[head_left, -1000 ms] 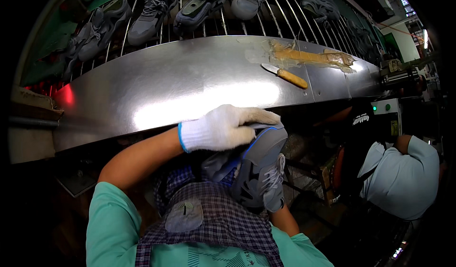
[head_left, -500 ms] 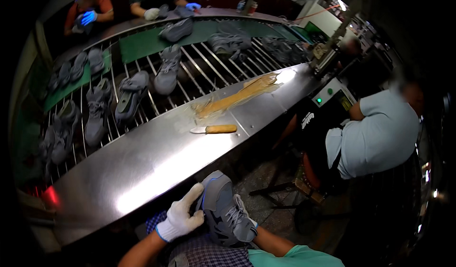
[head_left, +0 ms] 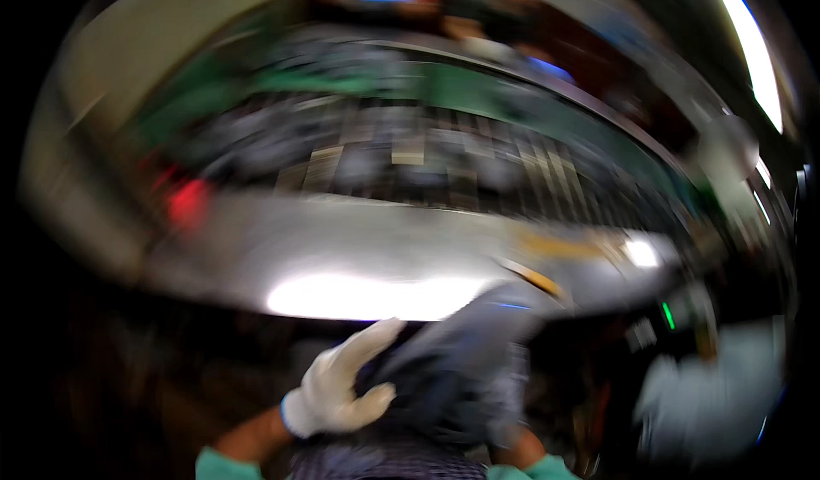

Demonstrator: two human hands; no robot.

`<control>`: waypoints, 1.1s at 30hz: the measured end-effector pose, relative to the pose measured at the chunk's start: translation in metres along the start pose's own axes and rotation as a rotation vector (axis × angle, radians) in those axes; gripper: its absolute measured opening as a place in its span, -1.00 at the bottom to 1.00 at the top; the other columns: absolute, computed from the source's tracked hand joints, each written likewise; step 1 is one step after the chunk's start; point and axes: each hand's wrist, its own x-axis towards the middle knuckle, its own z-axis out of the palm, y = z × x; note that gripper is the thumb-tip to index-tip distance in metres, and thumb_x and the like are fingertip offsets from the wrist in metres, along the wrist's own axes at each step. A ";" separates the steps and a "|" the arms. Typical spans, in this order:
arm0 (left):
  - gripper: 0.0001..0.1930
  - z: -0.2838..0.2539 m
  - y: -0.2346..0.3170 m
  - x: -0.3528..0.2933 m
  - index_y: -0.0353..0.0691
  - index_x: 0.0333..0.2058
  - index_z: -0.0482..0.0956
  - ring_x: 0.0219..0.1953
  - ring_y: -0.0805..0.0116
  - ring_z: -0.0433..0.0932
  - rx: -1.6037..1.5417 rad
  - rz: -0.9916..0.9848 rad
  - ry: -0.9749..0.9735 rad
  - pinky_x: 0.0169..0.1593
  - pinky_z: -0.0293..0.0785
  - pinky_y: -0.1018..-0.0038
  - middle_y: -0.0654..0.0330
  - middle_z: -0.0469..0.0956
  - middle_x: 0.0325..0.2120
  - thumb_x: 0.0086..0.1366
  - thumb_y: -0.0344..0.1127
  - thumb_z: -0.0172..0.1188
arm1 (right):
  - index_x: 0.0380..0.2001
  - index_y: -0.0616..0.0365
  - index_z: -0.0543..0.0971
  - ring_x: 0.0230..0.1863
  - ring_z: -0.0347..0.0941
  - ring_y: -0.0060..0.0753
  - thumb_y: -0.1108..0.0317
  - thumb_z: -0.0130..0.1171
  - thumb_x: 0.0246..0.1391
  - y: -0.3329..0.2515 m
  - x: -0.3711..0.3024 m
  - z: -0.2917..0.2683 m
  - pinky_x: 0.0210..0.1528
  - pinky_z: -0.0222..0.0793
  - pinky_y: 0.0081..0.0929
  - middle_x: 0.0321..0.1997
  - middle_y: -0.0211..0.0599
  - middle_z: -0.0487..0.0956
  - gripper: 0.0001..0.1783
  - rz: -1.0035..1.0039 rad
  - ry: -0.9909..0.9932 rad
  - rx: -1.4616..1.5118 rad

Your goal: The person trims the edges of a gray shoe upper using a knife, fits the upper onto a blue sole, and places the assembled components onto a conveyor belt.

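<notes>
A grey sneaker (head_left: pixel 465 343) with laces is up in front of me, its toe pointing away over the near edge of the metal table. My left hand (head_left: pixel 342 386), in a white glove, is at the shoe's left side. Its fingers are stretched and the thumb stands apart; whether it touches the shoe I cannot tell. From the lower right, my right hand (head_left: pixel 506 433) holds the shoe at its heel end; its fingers are hidden and blurred. A knife with a yellowish handle (head_left: pixel 540 282) lies on the table just past the toe.
The shiny metal table (head_left: pixel 384 241) spans the middle, with a brown tape-like strip (head_left: pixel 564 245) at right. Beyond it runs a roller conveyor (head_left: pixel 547 168) with blurred shoes. Two people work on the far side; another person (head_left: pixel 713 395) sits at right.
The view has swung left and is smeared by motion. The shoe has risen and tipped toward the table, now overlapping its edge. My left hand stays beside it, fingers still apart.
</notes>
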 end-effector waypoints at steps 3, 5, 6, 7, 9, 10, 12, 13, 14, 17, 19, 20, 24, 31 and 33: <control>-0.43 -0.062 -0.006 -0.060 -0.42 0.29 0.50 0.20 -0.04 0.66 0.253 -0.006 0.388 0.29 0.57 0.22 -0.16 0.63 0.17 0.34 -0.35 0.33 | 0.32 0.17 0.40 0.14 0.51 -0.26 -0.35 0.00 0.44 -0.012 0.026 0.032 0.23 0.45 -0.23 0.22 -0.19 0.53 -0.20 0.063 -0.027 -0.142; -0.57 -0.090 -0.049 -0.091 -0.37 0.27 0.52 0.14 0.27 0.67 -0.088 -0.107 0.749 0.25 0.60 0.33 0.03 0.68 0.12 0.47 -0.45 0.24 | 0.30 0.17 0.40 0.10 0.51 -0.27 -0.34 0.02 0.43 -0.023 0.050 0.058 0.19 0.45 -0.24 0.18 -0.20 0.53 -0.21 0.093 -0.026 -0.231; -0.66 -0.118 -0.071 -0.123 -0.34 0.21 0.55 0.06 0.35 0.67 -0.066 -0.177 0.877 0.21 0.63 0.36 0.09 0.69 0.05 0.54 -0.40 0.21 | 0.29 0.17 0.41 0.09 0.51 -0.28 -0.34 0.03 0.42 -0.019 0.064 0.076 0.17 0.45 -0.25 0.17 -0.21 0.53 -0.22 0.115 -0.022 -0.279; -0.73 -0.141 -0.095 -0.157 -0.32 0.14 0.58 -0.03 0.39 0.66 -0.024 -0.173 1.054 0.12 0.67 0.39 0.12 0.69 -0.02 0.57 -0.36 0.18 | 0.27 0.16 0.41 0.07 0.51 -0.29 -0.34 0.04 0.41 -0.010 0.079 0.093 0.15 0.45 -0.26 0.15 -0.22 0.53 -0.22 0.150 -0.019 -0.316; -0.70 -0.192 -0.122 -0.213 -0.37 0.16 0.56 -0.04 0.34 0.69 -0.203 -0.306 1.327 0.12 0.69 0.32 0.08 0.70 -0.03 0.66 -0.28 0.05 | 0.25 0.16 0.41 0.04 0.51 -0.31 -0.34 0.05 0.40 0.003 0.102 0.129 0.12 0.45 -0.28 0.12 -0.24 0.53 -0.23 0.200 0.003 -0.365; -0.71 -0.220 -0.142 -0.234 -0.36 0.13 0.58 -0.06 0.37 0.68 -0.176 -0.319 1.369 0.09 0.67 0.36 0.11 0.70 -0.05 0.65 -0.28 0.05 | 0.24 0.15 0.42 0.02 0.51 -0.31 -0.34 0.06 0.40 0.011 0.112 0.146 0.10 0.45 -0.29 0.11 -0.25 0.53 -0.24 0.219 0.015 -0.387; -0.74 -0.250 -0.216 -0.240 -0.35 0.09 0.60 -0.11 0.41 0.65 0.095 -0.410 1.472 0.04 0.62 0.42 0.15 0.69 -0.10 0.63 -0.32 0.07 | 0.21 0.15 0.42 -0.01 0.51 -0.33 -0.34 0.08 0.39 -0.005 0.161 0.154 0.06 0.44 -0.30 0.07 -0.27 0.53 -0.25 0.284 0.013 -0.431; -0.76 -0.289 -0.238 -0.252 -0.35 0.07 0.61 -0.13 0.41 0.64 0.310 -0.502 1.468 0.01 0.59 0.43 0.17 0.69 -0.14 0.60 -0.35 0.09 | 0.20 0.14 0.42 -0.03 0.50 -0.34 -0.34 0.09 0.38 0.000 0.168 0.162 0.04 0.44 -0.31 0.06 -0.27 0.53 -0.25 0.303 0.036 -0.428; -0.77 -0.331 -0.259 -0.267 -0.34 0.05 0.61 -0.14 0.39 0.63 0.456 -0.465 1.583 0.00 0.58 0.42 0.17 0.68 -0.16 0.57 -0.36 0.12 | 0.19 0.14 0.43 -0.04 0.50 -0.34 -0.34 0.10 0.37 0.009 0.178 0.169 0.03 0.44 -0.32 0.04 -0.28 0.53 -0.26 0.322 0.058 -0.426; -0.79 -0.433 -0.286 -0.265 -0.32 -0.01 0.64 -0.19 0.31 0.62 0.564 -0.274 1.947 -0.04 0.56 0.32 0.16 0.69 -0.24 0.52 -0.34 0.15 | 0.15 0.13 0.43 -0.09 0.50 -0.37 -0.34 0.13 0.36 0.015 0.192 0.183 -0.03 0.44 -0.35 0.00 -0.31 0.53 -0.27 0.317 0.147 -0.418; -0.77 -0.484 -0.315 -0.307 -0.27 -0.06 0.66 -0.22 0.27 0.63 0.613 -0.539 2.016 -0.10 0.57 0.29 0.16 0.69 -0.29 0.54 -0.26 0.13 | 0.13 0.12 0.44 -0.12 0.50 -0.38 -0.34 0.15 0.34 0.014 0.206 0.199 -0.06 0.44 -0.36 -0.03 -0.33 0.53 -0.28 0.327 0.193 -0.425; -0.74 -0.497 -0.343 -0.334 -0.25 -0.05 0.67 -0.23 0.26 0.64 0.109 -0.746 1.953 -0.13 0.57 0.30 0.16 0.70 -0.30 0.55 -0.21 0.12 | 0.11 0.12 0.44 -0.14 0.50 -0.39 -0.34 0.16 0.34 0.016 0.215 0.206 -0.08 0.44 -0.37 -0.05 -0.34 0.53 -0.28 0.340 0.211 -0.430; -0.65 -0.495 -0.436 -0.320 -0.25 -0.01 0.71 -0.17 0.24 0.67 -0.687 -0.578 1.749 -0.09 0.56 0.34 0.12 0.74 -0.17 0.58 -0.10 0.11 | 0.07 0.11 0.45 -0.21 0.50 -0.42 -0.34 0.19 0.31 0.020 0.222 0.224 -0.16 0.44 -0.41 -0.11 -0.37 0.53 -0.30 0.328 0.303 -0.423; -0.50 -0.489 -0.551 -0.278 -0.33 0.11 0.65 0.10 -0.27 0.64 0.055 -0.858 1.510 0.19 0.51 0.07 -0.28 0.69 0.01 0.56 0.01 0.06 | -0.02 0.08 0.47 -0.32 0.49 -0.47 -0.34 0.26 0.27 0.023 0.242 0.249 -0.28 0.43 -0.47 -0.22 -0.43 0.53 -0.32 0.345 0.377 -0.475; -0.47 -0.491 -0.548 -0.245 -0.35 0.07 0.64 0.10 -0.34 0.61 0.094 -0.931 1.562 0.15 0.52 0.00 -0.33 0.66 0.01 0.58 0.07 0.02 | -0.05 0.08 0.48 -0.35 0.49 -0.49 -0.34 0.28 0.26 0.021 0.227 0.246 -0.32 0.43 -0.48 -0.25 -0.45 0.53 -0.33 0.318 0.411 -0.455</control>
